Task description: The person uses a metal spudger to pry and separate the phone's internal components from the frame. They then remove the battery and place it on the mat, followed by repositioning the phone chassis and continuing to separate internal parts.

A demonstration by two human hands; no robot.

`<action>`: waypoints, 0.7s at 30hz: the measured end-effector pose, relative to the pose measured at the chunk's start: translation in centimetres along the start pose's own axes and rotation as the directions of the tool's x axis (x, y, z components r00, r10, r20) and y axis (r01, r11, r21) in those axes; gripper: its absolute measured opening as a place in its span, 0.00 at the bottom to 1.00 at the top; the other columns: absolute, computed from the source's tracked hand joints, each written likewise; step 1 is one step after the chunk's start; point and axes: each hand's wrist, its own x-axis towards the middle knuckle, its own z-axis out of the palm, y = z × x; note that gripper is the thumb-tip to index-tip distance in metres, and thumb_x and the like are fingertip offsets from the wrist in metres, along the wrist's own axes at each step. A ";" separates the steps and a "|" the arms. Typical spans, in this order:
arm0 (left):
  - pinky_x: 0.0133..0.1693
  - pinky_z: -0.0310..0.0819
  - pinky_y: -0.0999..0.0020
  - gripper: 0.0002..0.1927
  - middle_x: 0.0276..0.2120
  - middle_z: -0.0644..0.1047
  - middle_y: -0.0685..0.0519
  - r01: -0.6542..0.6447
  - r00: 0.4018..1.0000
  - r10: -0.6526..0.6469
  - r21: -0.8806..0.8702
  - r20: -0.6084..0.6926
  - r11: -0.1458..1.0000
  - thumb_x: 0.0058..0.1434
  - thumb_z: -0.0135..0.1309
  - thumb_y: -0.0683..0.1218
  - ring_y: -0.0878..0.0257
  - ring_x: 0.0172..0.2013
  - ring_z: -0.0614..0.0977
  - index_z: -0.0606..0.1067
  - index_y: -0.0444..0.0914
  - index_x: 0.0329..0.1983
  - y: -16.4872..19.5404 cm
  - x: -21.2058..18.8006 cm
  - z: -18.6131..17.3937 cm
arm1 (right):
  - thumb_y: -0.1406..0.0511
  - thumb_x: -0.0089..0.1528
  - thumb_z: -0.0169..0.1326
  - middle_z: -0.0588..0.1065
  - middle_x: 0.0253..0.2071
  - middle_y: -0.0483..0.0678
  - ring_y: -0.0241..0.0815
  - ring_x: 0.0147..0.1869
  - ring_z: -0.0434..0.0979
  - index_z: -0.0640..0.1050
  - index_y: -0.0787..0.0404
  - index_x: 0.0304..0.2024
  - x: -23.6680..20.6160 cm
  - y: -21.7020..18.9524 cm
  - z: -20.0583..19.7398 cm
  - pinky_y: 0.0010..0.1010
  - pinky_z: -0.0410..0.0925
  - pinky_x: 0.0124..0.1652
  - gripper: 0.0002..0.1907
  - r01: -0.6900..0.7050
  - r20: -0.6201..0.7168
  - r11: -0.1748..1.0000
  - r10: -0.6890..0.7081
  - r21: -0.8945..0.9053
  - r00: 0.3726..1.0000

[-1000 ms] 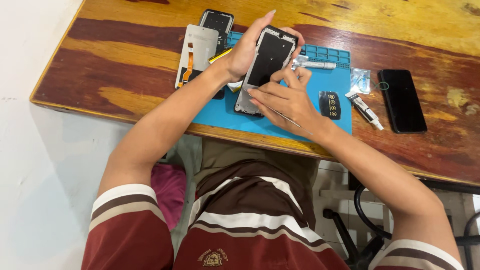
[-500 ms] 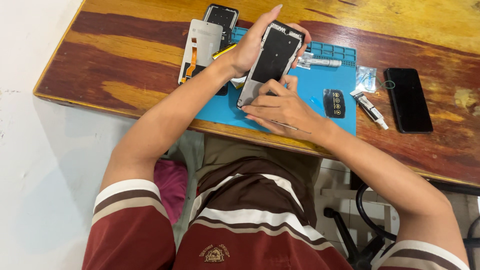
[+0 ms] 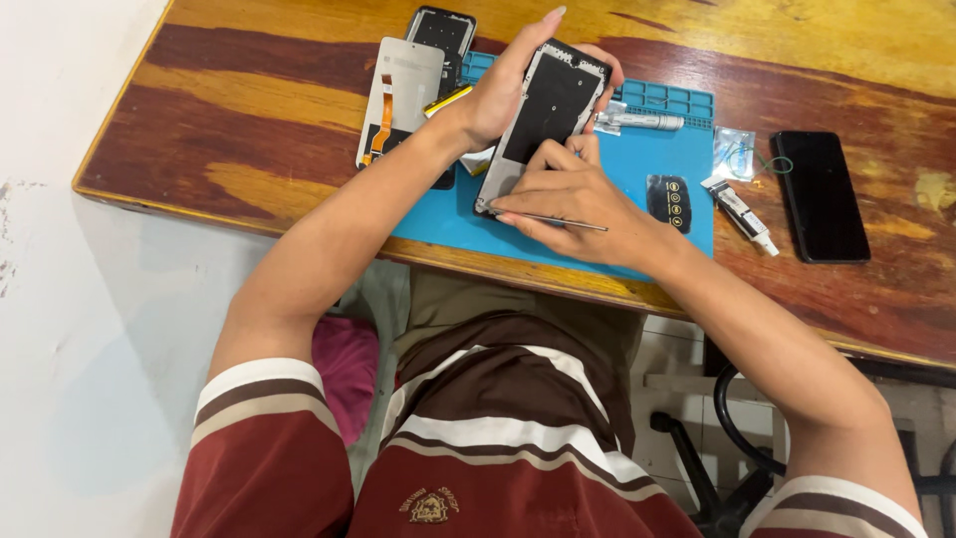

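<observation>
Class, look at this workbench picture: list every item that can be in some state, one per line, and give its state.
Black phone frame: tilted up off the mat, held by the left hand.
Thin metal tool: gripped in the right hand, tip at the frame's lower edge.
Blue rubber work mat: flat on the wooden table.
White screen panel with orange ribbon: face down.
Black smartphone: screen dark, lying flat.
Small white glue tube: lying on its side.

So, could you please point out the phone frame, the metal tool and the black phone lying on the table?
Phone frame (image 3: 546,120), head view, on its dark centre panel.
Metal tool (image 3: 568,222), head view, mid-shaft.
Black phone (image 3: 819,194), head view, middle of its screen.
</observation>
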 end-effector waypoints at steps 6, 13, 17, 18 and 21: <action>0.46 0.80 0.67 0.40 0.40 0.77 0.52 0.000 0.999 0.003 0.065 -0.042 0.998 0.71 0.22 0.70 0.62 0.40 0.80 0.75 0.36 0.55 0.2 -0.2 0.2 | 0.66 0.61 0.65 0.80 0.41 0.41 0.42 0.46 0.70 0.83 0.60 0.50 0.0 -0.2 0.0 0.38 0.54 0.49 0.14 0.008 0.018 1.000 -0.008 -0.017 1.000; 0.48 0.78 0.68 0.41 0.41 0.77 0.52 -0.015 0.999 0.018 0.077 -0.028 0.997 0.72 0.22 0.70 0.64 0.42 0.79 0.75 0.36 0.56 0.1 0.0 0.3 | 0.67 0.62 0.64 0.80 0.40 0.40 0.41 0.46 0.70 0.83 0.59 0.49 0.1 -0.2 -0.2 0.39 0.55 0.53 0.12 0.006 -0.028 1.000 -0.006 0.016 1.000; 0.48 0.79 0.68 0.41 0.40 0.77 0.52 -0.008 0.999 0.011 0.059 -0.046 0.998 0.71 0.23 0.70 0.64 0.41 0.80 0.75 0.35 0.55 -0.4 0.0 -0.1 | 0.67 0.62 0.64 0.80 0.40 0.41 0.41 0.46 0.71 0.83 0.60 0.48 -0.1 0.0 0.0 0.37 0.54 0.49 0.12 -0.004 -0.001 1.000 0.004 0.018 1.000; 0.49 0.79 0.68 0.40 0.41 0.77 0.52 -0.011 0.999 0.013 0.044 -0.042 0.999 0.72 0.24 0.70 0.64 0.42 0.80 0.75 0.35 0.55 -0.5 0.0 -0.3 | 0.68 0.62 0.64 0.80 0.40 0.41 0.41 0.45 0.71 0.84 0.60 0.48 -0.2 0.1 -0.1 0.37 0.54 0.48 0.11 -0.002 0.002 1.000 0.002 0.014 1.000; 0.49 0.77 0.69 0.42 0.41 0.78 0.51 -0.018 0.999 0.018 0.004 -0.036 1.000 0.73 0.24 0.71 0.63 0.42 0.80 0.75 0.33 0.55 -0.9 0.3 -1.0 | 0.68 0.60 0.65 0.79 0.34 0.42 0.40 0.43 0.72 0.83 0.59 0.37 -0.5 0.9 -0.7 0.38 0.54 0.49 0.04 0.002 -0.054 1.000 -0.003 -0.015 0.999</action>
